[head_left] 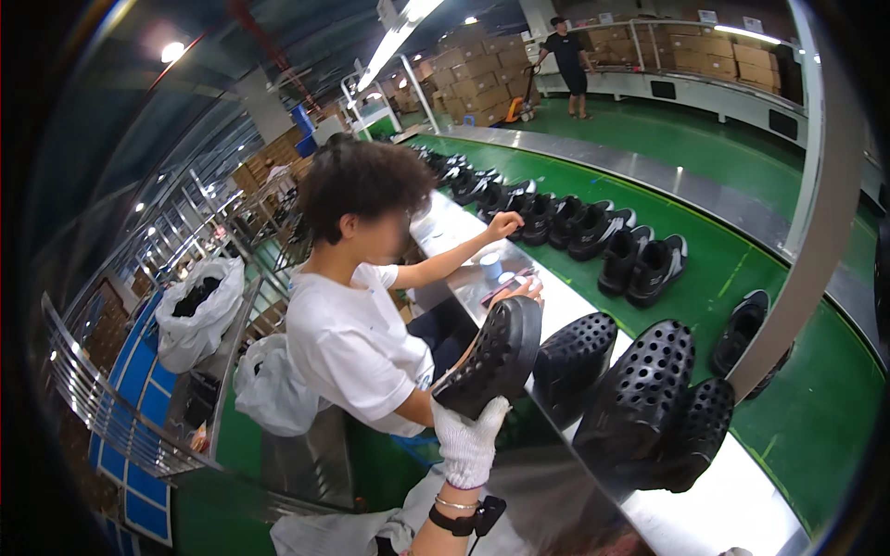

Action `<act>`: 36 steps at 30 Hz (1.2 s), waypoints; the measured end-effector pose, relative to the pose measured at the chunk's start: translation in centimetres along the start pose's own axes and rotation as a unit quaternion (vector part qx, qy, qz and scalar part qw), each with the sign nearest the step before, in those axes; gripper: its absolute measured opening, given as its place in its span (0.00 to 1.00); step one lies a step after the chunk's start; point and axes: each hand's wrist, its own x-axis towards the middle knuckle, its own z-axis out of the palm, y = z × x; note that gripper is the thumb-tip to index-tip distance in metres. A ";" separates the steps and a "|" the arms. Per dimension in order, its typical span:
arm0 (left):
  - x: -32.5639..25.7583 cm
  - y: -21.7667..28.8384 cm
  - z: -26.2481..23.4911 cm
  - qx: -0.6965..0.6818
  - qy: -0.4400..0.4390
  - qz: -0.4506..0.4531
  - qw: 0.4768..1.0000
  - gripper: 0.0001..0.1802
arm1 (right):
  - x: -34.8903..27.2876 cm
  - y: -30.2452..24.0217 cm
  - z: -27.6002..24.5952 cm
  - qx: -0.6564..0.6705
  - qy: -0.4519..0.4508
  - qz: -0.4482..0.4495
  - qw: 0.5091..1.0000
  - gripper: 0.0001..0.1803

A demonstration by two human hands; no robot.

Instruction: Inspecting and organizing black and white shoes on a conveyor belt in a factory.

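My left hand, in a white knit glove, is closed on a black perforated clog. The clog stands tilted, with its sole side to the right and the thumb against its lower end. My fingers are partly hidden behind it. Just to the right, a second black clog rests at the edge of a white bench. Nearer to me on the bench are a large black clog with round holes and another black clog, close together. My right hand is out of view.
Beyond my hand sits a co-worker in a white T-shirt, close to the held clog, arms over the bench. Black shoes line a green conveyor. A slanted metal post rises at right; white bags stand at left.
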 end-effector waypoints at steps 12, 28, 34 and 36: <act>4.8 -5.5 5.9 0.293 -0.156 0.131 0.934 0.47 | -4.4 6.1 6.0 0.000 -0.142 0.025 0.990 0.24; 5.0 -2.9 5.6 0.275 -0.214 0.129 0.928 0.29 | -3.4 5.1 5.0 -0.098 -0.100 -0.046 0.989 0.23; 5.1 -1.6 5.4 0.321 -0.229 0.125 0.911 0.26 | -2.5 3.5 3.6 -0.036 -0.042 -0.012 0.998 0.22; 5.0 -1.8 5.2 0.303 -0.245 0.161 0.907 0.24 | -2.7 4.0 4.3 -0.022 -0.055 -0.003 0.998 0.22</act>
